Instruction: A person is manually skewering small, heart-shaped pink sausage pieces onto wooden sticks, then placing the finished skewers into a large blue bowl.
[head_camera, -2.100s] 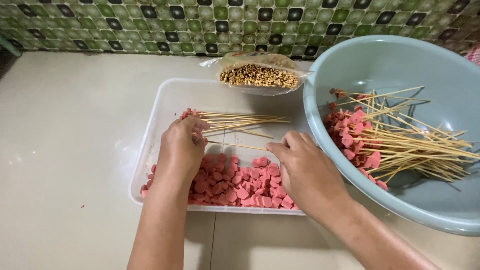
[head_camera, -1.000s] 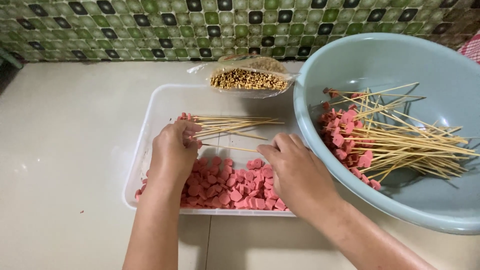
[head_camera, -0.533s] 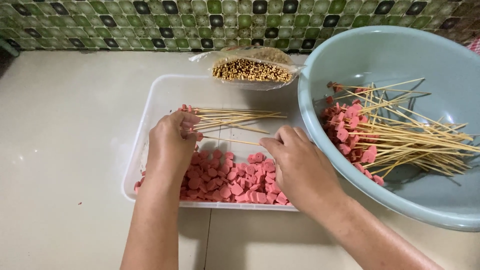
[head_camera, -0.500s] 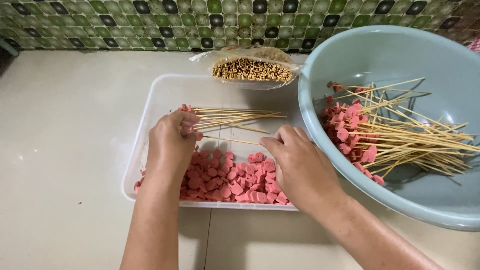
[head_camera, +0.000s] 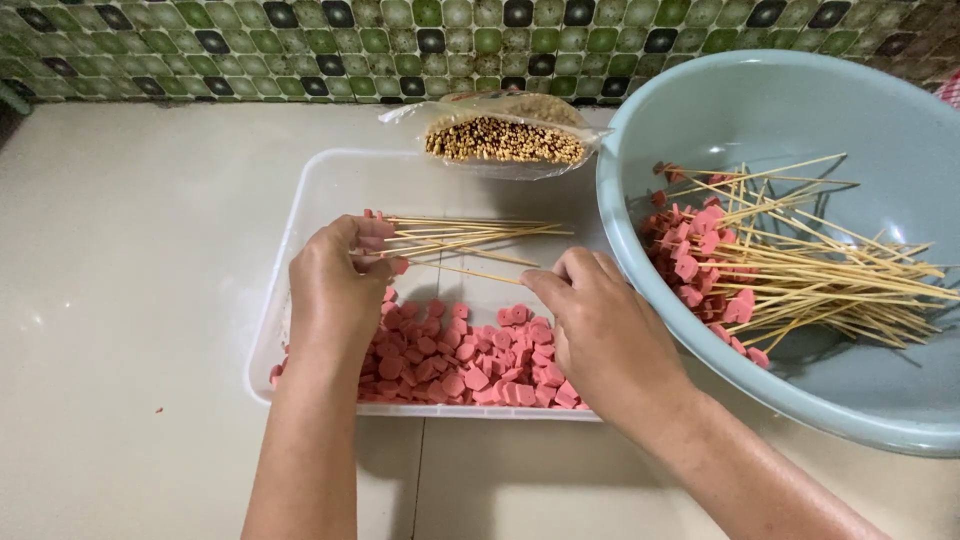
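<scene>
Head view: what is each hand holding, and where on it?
Left hand grips a bundle of bamboo skewers at its meat-tipped end. Right hand pinches a single skewer by its bare end.

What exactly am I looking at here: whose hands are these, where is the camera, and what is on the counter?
One head-worn camera looks down at a person's own bare hands. The left hand pinches a bundle of bamboo skewers over a clear plastic tray of pink sausage slices. The right hand grips the far end of one skewer. Beside the tray, a pale blue basin holds finished skewers. Behind lies a bag of spare skewers, against a green tiled wall.
</scene>
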